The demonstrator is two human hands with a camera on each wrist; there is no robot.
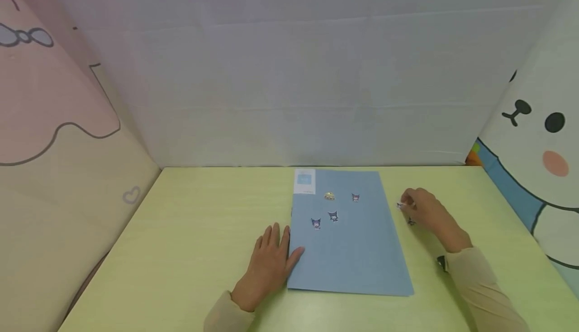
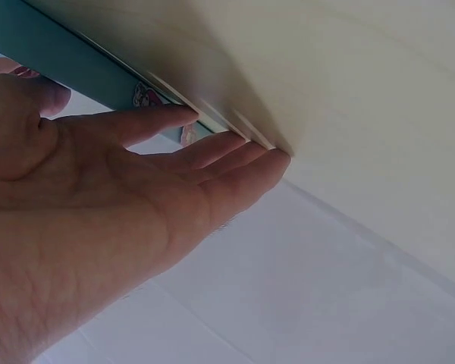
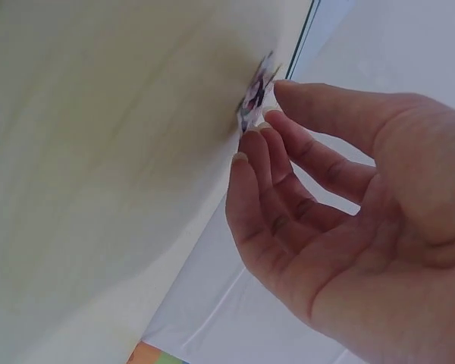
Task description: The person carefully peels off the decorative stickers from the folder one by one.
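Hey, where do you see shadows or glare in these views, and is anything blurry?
Head view: pale glare on the table, soft shadow beside the right sleeve; left wrist view: dark shadow meeting the left hand; right wrist view: broad soft shadow, and the sticker by the right hand looks blurred.

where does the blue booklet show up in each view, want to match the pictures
Head: blue booklet right of centre, lower half, left hand at its left edge.
Left wrist: a slanting blue-green band, upper left.
Right wrist: apparently just a thin edge, top, right of centre.
Shared landmark: the pale tabletop.
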